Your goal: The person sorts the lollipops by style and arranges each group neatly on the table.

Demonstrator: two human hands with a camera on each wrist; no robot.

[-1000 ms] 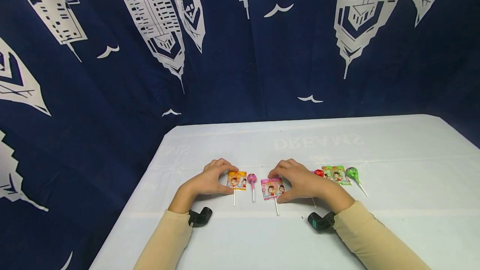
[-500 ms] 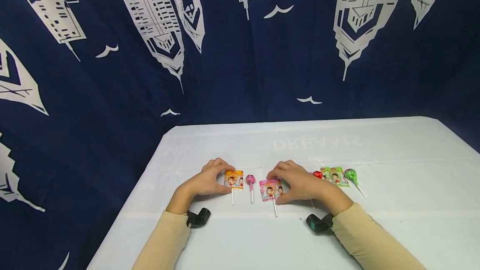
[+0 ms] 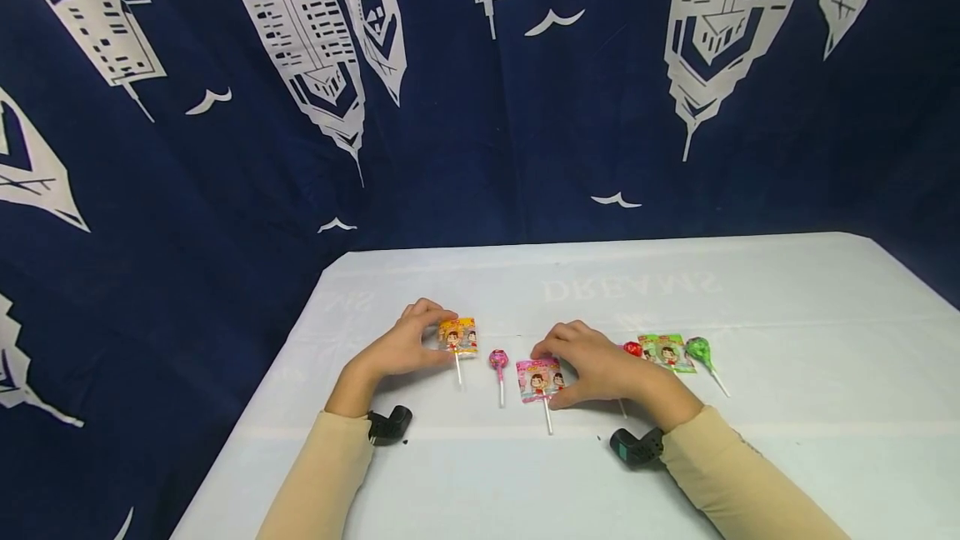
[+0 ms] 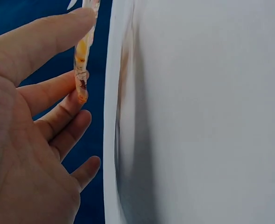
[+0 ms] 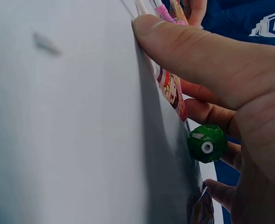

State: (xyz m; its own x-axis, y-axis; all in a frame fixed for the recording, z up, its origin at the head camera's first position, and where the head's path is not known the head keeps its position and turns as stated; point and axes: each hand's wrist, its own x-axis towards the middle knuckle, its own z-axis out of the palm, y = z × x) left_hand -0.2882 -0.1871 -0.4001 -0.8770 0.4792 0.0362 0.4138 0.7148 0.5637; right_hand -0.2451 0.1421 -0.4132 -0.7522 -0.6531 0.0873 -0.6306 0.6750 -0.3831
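Note:
In the head view my left hand (image 3: 405,344) holds a lollipop in a flat orange wrapper (image 3: 458,336) by its edges, between thumb and fingers. The left wrist view shows this orange wrapper (image 4: 82,56) edge-on, lifted off the table. My right hand (image 3: 596,365) has its thumb and fingers at opposite edges of a pink flat-wrapped lollipop (image 3: 539,379), which lies on the table, its white stick towards me. Between the hands lies a round pink lollipop (image 3: 498,361). From the right wrist, the thumb (image 5: 174,44) partly covers the pink wrapper (image 5: 172,91).
Beyond my right wrist lie a round red lollipop (image 3: 632,349), partly hidden, a green flat-wrapped lollipop (image 3: 666,352) and a round green lollipop (image 3: 699,349). They rest on a white-covered table (image 3: 600,482). A navy patterned cloth (image 3: 480,140) hangs behind.
My left hand has raised the orange-wrapped lollipop and moved it slightly away and left, apart from the round pink one. The right hand stays at the pink wrapper.

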